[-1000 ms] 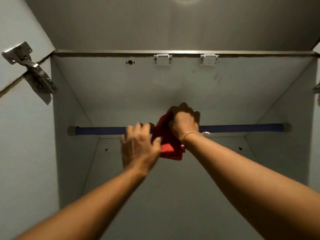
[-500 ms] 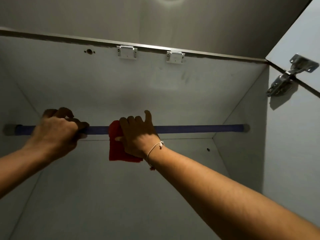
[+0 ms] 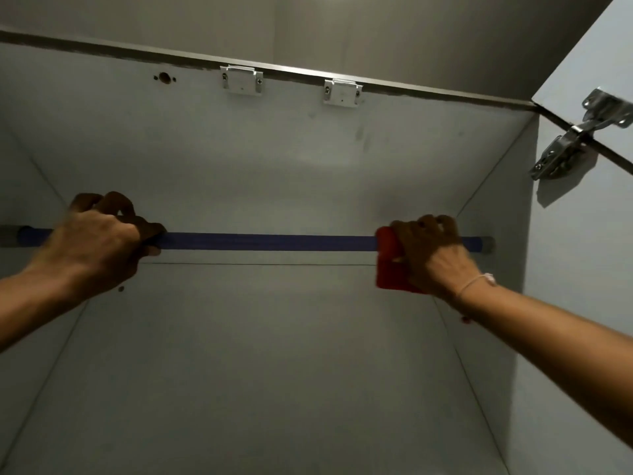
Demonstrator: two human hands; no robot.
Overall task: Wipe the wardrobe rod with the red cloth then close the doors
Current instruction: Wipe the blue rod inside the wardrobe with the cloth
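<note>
At the right of the frame, the right hand [image 3: 432,255] clenches the red cloth [image 3: 390,265] around the blue wardrobe rod [image 3: 267,242], just short of its right end socket [image 3: 488,244]; the left hand [image 3: 99,241] grips the bare rod at far left. A hard pull could unseat the rod, and the open door's hinge [image 3: 568,142], upper right, sits close overhead.

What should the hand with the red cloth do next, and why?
Probably slide back leftward along the rod. The right hand, cloth wrapped around the bar, sits almost at the right end, while the left hand grips near the other end, covering a stretch likely still to be wiped.
</note>
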